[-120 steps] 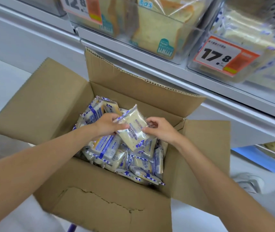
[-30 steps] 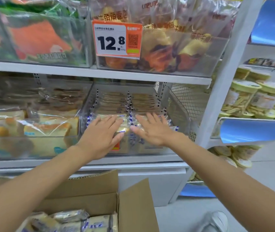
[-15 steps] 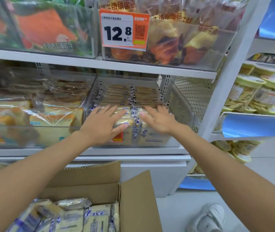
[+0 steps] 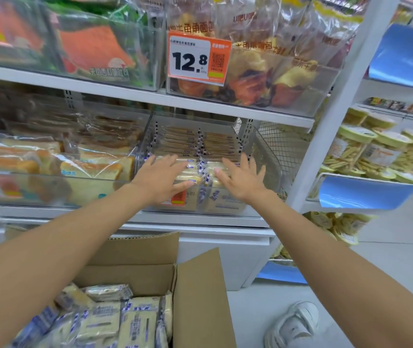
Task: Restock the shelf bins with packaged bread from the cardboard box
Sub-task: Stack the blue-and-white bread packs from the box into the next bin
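A clear shelf bin (image 4: pixel 269 156) on the middle shelf holds two rows of blue-and-white packaged bread (image 4: pixel 195 143). My left hand (image 4: pixel 161 178) lies flat with spread fingers on the front packs of the left row. On the front packs of the right row my right hand (image 4: pixel 243 179) rests the same way, fingers straight. Neither hand grips a pack. Below, the open cardboard box (image 4: pixel 200 297) stands on the floor with several more bread packs (image 4: pixel 115 322) inside.
A bin of sliced toast loaves (image 4: pixel 94 169) sits left of the bread bin. Above is a bin with a 12.8 price tag (image 4: pixel 197 57). Jars of snack sticks (image 4: pixel 376 151) fill the shelves to the right. A white shoe (image 4: pixel 293 325) is on the floor beside the box.
Four seconds ago both hands held a pack in the box. Since then they moved up to the bin. Over the last second they stayed flat on the packs, sliding slightly toward the front.
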`<state>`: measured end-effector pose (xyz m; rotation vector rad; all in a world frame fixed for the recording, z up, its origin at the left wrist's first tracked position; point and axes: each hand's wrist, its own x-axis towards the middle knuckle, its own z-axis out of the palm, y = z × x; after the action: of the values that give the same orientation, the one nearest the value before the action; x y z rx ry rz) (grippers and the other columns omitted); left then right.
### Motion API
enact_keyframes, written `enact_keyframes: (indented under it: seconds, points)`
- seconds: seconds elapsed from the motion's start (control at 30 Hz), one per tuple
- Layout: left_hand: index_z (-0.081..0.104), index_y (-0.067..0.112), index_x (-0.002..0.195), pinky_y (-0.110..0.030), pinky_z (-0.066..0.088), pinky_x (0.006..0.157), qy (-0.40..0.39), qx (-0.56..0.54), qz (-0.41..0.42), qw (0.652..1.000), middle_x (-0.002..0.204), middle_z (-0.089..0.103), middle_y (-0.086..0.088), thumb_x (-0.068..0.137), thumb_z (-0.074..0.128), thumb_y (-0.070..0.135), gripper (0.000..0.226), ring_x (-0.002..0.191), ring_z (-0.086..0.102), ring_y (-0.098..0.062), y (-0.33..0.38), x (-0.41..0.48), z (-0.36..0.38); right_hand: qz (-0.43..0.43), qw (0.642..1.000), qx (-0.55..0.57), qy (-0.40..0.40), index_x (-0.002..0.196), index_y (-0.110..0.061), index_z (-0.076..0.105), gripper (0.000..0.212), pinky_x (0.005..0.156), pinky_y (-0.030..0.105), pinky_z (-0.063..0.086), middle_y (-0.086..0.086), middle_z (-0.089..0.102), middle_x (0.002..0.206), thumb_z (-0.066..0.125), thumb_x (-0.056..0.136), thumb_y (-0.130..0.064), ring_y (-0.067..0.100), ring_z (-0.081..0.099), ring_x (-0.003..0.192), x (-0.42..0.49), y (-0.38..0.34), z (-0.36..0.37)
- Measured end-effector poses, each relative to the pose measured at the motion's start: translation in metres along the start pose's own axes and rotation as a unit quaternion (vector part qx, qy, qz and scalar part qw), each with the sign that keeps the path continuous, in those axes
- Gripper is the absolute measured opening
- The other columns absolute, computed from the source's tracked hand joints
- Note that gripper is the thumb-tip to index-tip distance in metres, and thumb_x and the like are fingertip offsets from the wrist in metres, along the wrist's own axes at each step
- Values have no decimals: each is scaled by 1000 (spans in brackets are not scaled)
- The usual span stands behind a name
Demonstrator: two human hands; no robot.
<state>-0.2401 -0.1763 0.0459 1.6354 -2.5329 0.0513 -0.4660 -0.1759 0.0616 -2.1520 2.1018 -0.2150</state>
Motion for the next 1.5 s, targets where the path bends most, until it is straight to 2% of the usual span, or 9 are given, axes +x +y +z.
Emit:
enact_keyframes:
  seconds: [0.2, 0.47, 0.8, 1.0, 1.1, 1.17, 1.23, 1.4, 1.5]
  points:
    - [63, 18, 114, -41, 48, 87, 180, -108, -18, 977, 113, 64, -3, 88, 63, 28, 29, 105, 57, -24, -2, -56, -4, -201, 959, 49, 193, 116, -14, 65, 27, 99, 39, 35, 6, 58, 120, 55, 94, -25, 30, 50, 115, -39, -41, 31]
    - [63, 22, 104, -36, 51, 83, -24, -233, -206, 950, 100, 65, 4, 86, 64, 21, 18, 89, 60, -17, -79, -191, 91, -174, 953, 152, 194, 130, -15, 56, 42, 107, 28, 33, 8, 18, 159, 58, 89, -7, 24, 36, 136, -97, -90, 137]
    - [65, 14, 101, -34, 50, 88, -124, -335, -356, 864, 93, 63, -1, 85, 62, 7, 18, 91, 60, -18, -139, -294, 207, -120, 940, 98, -303, 132, -17, 57, 37, 101, 32, 42, 3, 50, 142, 46, 97, -9, 22, 54, 122, -126, -111, 351]
    - [62, 19, 104, -23, 47, 84, -150, -387, -355, 837, 96, 61, 3, 87, 64, 10, 19, 87, 59, -11, -140, -305, 232, -86, 888, -51, -448, 156, -27, -4, 84, 122, 41, 6, 5, 10, 163, 49, 92, -10, 25, 8, 150, -99, -106, 403]
    - [64, 18, 106, -33, 52, 89, -166, -389, -361, 831, 99, 61, 4, 88, 65, 11, 20, 95, 62, -16, -140, -307, 240, -108, 883, -89, -448, 153, -24, 22, 81, 115, 41, 25, 8, 33, 152, 66, 85, -25, 30, 28, 142, -84, -108, 410]
    - [63, 20, 105, -32, 53, 85, -172, -393, -369, 825, 98, 60, 5, 89, 63, 11, 18, 92, 62, -17, -138, -306, 243, -129, 879, -70, -455, 116, -26, 57, 39, 102, 35, 39, 6, 47, 130, 72, 81, -27, 26, 43, 125, -79, -108, 414]
    - [63, 17, 103, -23, 50, 78, -164, -411, -378, 813, 95, 58, 4, 90, 61, 7, 16, 90, 59, -13, -133, -301, 245, -143, 869, -22, -473, 93, -24, 52, 28, 82, 28, 40, 2, 47, 109, 75, 78, -20, 21, 47, 105, -81, -107, 415]
    - [61, 11, 109, -34, 47, 97, -136, -487, -436, 745, 110, 60, -10, 89, 66, 10, 20, 114, 57, -22, -121, -284, 247, -145, 873, 104, -455, 127, -10, 55, 47, 91, 28, 41, 4, 55, 123, 73, 85, -23, 22, 54, 112, -75, -114, 386]
    - [46, 17, 132, -36, 44, 100, -98, -521, -482, 697, 120, 50, -2, 80, 78, 32, 64, 118, 53, -21, -120, -279, 240, -98, 869, 280, -397, 113, -13, 61, 29, 86, 33, 49, 3, 64, 109, 72, 87, -19, 21, 63, 98, -68, -124, 349]
